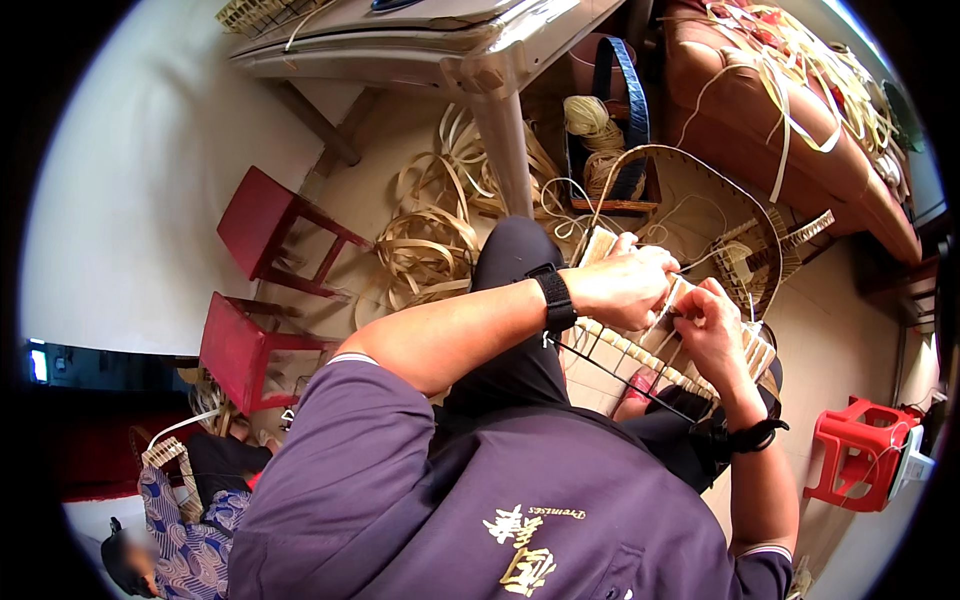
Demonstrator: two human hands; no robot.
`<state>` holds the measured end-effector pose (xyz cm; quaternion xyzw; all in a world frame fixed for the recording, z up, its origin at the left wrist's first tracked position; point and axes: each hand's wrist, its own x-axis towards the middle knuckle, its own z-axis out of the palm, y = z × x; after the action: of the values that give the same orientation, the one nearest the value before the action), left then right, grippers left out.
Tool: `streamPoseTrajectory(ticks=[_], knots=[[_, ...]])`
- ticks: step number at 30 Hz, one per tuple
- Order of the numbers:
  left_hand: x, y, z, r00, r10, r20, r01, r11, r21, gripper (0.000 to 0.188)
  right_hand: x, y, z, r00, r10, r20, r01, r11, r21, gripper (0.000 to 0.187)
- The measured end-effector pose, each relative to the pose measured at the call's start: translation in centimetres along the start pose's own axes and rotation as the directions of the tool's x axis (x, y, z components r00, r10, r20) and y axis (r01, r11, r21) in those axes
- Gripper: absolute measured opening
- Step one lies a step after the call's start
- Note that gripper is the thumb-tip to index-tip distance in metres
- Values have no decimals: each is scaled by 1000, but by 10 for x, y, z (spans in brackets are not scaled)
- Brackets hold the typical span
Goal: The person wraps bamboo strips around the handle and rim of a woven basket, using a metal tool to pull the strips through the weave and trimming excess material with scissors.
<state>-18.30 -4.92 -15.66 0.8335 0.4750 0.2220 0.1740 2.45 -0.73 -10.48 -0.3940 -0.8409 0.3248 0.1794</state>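
At near left, another person [185,530] sat low, well apart. Farther in stood two red stools [256,225], side by side against the left of the room. To their right, loose coils [430,245] of flat strip spread over the floor near the left knee; a shifting foot could have snagged or tangled them. Beyond stood a grey counter [380,60], its leg coming down among the coils.

In the middle, the basket [640,353], dark rods with pale weaving, lay across the lap. The left hand [625,285] was curled over its far side; its fingertips were hidden, so whether it gripped tightly could not be told. Just right of it, the right hand [715,330] had thumb and fingers pinched together on a pale strip [672,292]. A slack pinch might have let the strip slip and the weave loosen; a sharp bend might have cracked it. With only the lap beneath, the basket could have tipped if both hands eased.

Beyond the hands rose a large hoop [690,150], near a blue-handled basket [637,100]; turning the work might have knocked them together. At far right, strips draped a brown sofa [850,170] and could have slid down. Nearer right stood a plastic stool [835,450].
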Motion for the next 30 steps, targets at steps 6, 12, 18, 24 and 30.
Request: streamPoseTrajectory(ticks=[6,12,18,24,30], knots=[[-1,5,-3,997,-19,-72,18,1000,-4,16,-1,-8,4,999,28,-40,-31,998,-61,13],[4,2,-22,998,-51,48,53,997,-51,12,6,-9,7,996,56,-64,-59,997,-41,15],[9,0,-13,997,-40,69,47,992,-113,14,5,2,11,993,58,-105,-63,997,-53,14],[11,-2,-27,995,-94,23,97,971,-218,16,9,1,3,971,237,-35,-232,967,108,22],[9,-14,-50,998,-46,31,55,929,-366,17,15,-4,-2,995,-94,-27,93,994,-52,27]])
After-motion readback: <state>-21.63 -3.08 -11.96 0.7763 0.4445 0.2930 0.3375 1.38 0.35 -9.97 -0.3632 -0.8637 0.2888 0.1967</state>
